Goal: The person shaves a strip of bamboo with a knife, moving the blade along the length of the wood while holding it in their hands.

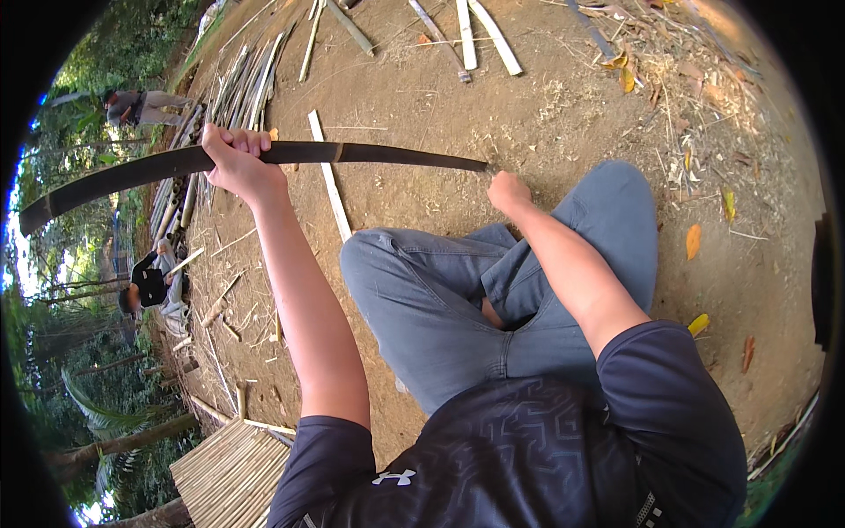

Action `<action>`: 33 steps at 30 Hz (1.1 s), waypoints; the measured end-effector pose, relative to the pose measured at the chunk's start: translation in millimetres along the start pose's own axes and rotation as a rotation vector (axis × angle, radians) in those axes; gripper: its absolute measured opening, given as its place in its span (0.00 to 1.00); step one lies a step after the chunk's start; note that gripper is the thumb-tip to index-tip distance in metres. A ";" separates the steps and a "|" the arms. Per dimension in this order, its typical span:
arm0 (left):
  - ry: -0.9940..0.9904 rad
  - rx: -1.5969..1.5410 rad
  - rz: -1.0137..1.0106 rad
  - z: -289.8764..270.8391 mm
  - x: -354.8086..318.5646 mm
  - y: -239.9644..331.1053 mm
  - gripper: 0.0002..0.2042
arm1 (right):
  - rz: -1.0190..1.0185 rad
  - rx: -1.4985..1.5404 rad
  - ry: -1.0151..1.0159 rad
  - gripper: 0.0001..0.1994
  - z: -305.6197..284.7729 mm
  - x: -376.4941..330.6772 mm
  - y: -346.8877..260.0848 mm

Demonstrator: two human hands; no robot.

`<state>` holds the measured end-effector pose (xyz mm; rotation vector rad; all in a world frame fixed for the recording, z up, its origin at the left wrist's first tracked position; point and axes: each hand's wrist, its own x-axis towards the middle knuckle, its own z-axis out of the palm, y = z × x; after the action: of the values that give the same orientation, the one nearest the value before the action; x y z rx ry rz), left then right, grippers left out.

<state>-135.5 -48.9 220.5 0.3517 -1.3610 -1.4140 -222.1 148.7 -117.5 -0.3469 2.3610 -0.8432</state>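
My left hand (243, 161), raised on the left, is wrapped round a long, curved dark-brown strip (387, 154) that looks like split bamboo, with pale node rings across it. Its wide end reaches out to the far left, and the thinner end points toward my right hand (510, 192). That hand is closed in a fist just beyond the tip, in front of my right knee. A small dark bit shows between tip and fist; whether the fist grips the strip's end or something else is hidden.
A pale flat slat (330, 180) lies on the dirt beyond my left knee. Stacked poles (251, 84) lie at the far left, near two other people. More split pieces (493, 35) lie ahead, and a slatted panel (231, 475) is at the lower left.
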 end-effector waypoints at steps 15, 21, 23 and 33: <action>0.099 0.001 0.031 -8.4 5.5 -5.2 0.17 | -0.385 0.182 0.089 0.19 -25.4 -52.7 -57.4; 0.132 -0.035 -0.031 -33.2 16.0 -8.8 0.15 | -0.478 0.158 -0.008 0.19 -29.9 -53.6 -62.6; 0.109 -0.035 -0.053 -43.8 20.1 -11.3 0.15 | -0.442 0.156 -0.022 0.19 -27.1 -53.0 -64.2; 0.238 0.001 -0.009 -62.2 18.1 -14.5 0.15 | 0.133 -0.172 -0.095 0.17 9.8 17.0 -0.2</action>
<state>-99.4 -99.7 197.7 0.5105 -1.1670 -1.3325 -229.3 136.5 -131.2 -0.2895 2.3441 -0.5512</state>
